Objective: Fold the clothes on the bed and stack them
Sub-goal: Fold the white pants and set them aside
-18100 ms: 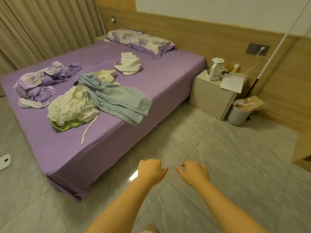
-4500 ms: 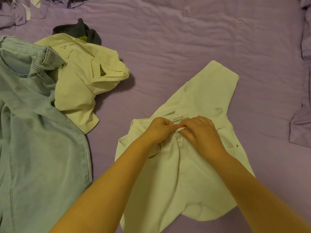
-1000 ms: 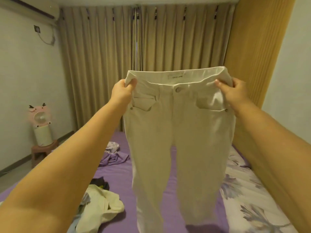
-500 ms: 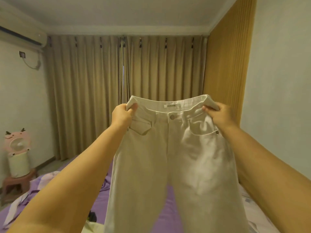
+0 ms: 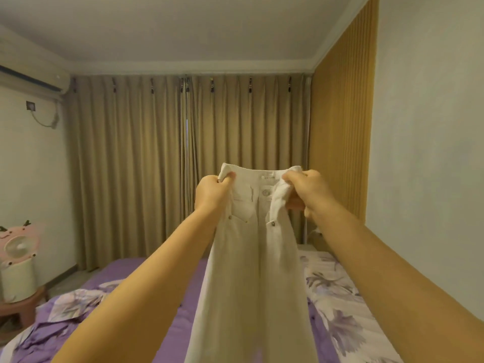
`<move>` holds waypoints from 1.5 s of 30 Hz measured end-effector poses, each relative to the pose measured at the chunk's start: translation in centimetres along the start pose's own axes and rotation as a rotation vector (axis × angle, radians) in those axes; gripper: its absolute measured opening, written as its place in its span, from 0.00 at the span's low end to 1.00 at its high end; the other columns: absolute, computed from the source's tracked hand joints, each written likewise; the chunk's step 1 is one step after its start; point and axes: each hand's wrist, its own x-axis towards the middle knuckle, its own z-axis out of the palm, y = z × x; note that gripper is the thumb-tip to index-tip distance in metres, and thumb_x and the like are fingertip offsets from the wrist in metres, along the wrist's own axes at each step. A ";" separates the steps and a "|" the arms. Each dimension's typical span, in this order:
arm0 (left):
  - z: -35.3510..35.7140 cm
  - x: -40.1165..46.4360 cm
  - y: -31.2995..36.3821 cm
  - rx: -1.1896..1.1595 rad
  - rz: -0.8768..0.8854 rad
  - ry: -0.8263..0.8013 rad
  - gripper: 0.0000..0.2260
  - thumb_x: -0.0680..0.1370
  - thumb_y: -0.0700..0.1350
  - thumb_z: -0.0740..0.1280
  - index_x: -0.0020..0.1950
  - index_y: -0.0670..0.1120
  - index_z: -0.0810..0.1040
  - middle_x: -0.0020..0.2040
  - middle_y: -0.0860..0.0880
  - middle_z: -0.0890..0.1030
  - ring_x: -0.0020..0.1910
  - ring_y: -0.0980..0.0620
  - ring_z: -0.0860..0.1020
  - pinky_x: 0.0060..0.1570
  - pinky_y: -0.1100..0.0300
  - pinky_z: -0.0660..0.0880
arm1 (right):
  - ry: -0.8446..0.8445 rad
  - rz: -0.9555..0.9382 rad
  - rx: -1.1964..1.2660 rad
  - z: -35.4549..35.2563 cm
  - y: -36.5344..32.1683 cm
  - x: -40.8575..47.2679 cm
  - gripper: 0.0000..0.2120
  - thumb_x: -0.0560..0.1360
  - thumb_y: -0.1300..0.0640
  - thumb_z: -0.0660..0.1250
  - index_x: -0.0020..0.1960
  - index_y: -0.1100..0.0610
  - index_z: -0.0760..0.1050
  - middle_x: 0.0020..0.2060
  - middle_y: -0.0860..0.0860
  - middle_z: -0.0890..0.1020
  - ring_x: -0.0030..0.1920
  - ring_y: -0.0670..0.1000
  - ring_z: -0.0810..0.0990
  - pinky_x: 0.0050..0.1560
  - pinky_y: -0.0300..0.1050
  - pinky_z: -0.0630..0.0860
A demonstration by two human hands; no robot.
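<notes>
I hold a pair of white trousers (image 5: 255, 271) up in the air in front of me, front side towards me, legs hanging straight down over the purple bed (image 5: 180, 320). My left hand (image 5: 212, 193) grips the left end of the waistband. My right hand (image 5: 305, 195) grips the right end, with the cloth bunched in its fingers. The two hands are close together, so the waistband is gathered and the trousers hang narrow. The other clothes on the bed are out of view.
A floral purple quilt (image 5: 65, 318) lies crumpled on the bed's left side, and a floral pillow (image 5: 337, 305) lies on the right. A pink fan (image 5: 17, 263) stands on a small stool (image 5: 19, 307) at left. Beige curtains (image 5: 188, 166) hang beyond the bed.
My hands have drawn closer together, gathering the waistband, so the trousers hang narrower. My view has tilted further up towards the ceiling.
</notes>
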 end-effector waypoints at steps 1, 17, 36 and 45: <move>0.5 -0.2 0.3 -0.044 0.010 -0.035 0.22 0.78 0.51 0.64 0.28 0.47 0.59 0.25 0.52 0.62 0.24 0.53 0.62 0.28 0.61 0.60 | -0.074 -0.009 0.004 1.0 -0.3 -0.7 0.08 0.72 0.61 0.65 0.49 0.63 0.74 0.37 0.57 0.79 0.32 0.52 0.80 0.28 0.43 0.77; -1.6 -2.1 -0.1 -0.344 0.191 -0.417 0.15 0.76 0.48 0.70 0.53 0.36 0.79 0.47 0.39 0.83 0.46 0.47 0.81 0.49 0.53 0.78 | -0.226 -0.248 -0.010 5.2 0.1 -1.9 0.08 0.79 0.64 0.59 0.53 0.60 0.76 0.47 0.55 0.82 0.48 0.53 0.82 0.47 0.44 0.80; -3.0 -0.8 -4.7 0.084 0.147 -0.065 0.20 0.74 0.65 0.62 0.40 0.48 0.73 0.38 0.49 0.74 0.37 0.52 0.72 0.41 0.56 0.70 | -0.213 -0.183 0.207 2.5 10.4 -3.4 0.20 0.66 0.54 0.76 0.54 0.59 0.76 0.47 0.54 0.84 0.48 0.53 0.83 0.50 0.50 0.81; -2.2 -1.3 -2.9 0.900 1.253 0.090 0.26 0.79 0.62 0.54 0.35 0.47 0.81 0.32 0.51 0.82 0.40 0.47 0.81 0.59 0.48 0.72 | -0.268 -0.334 -0.111 8.9 10.6 -6.0 0.15 0.67 0.55 0.77 0.44 0.46 0.71 0.34 0.40 0.78 0.35 0.32 0.77 0.32 0.26 0.69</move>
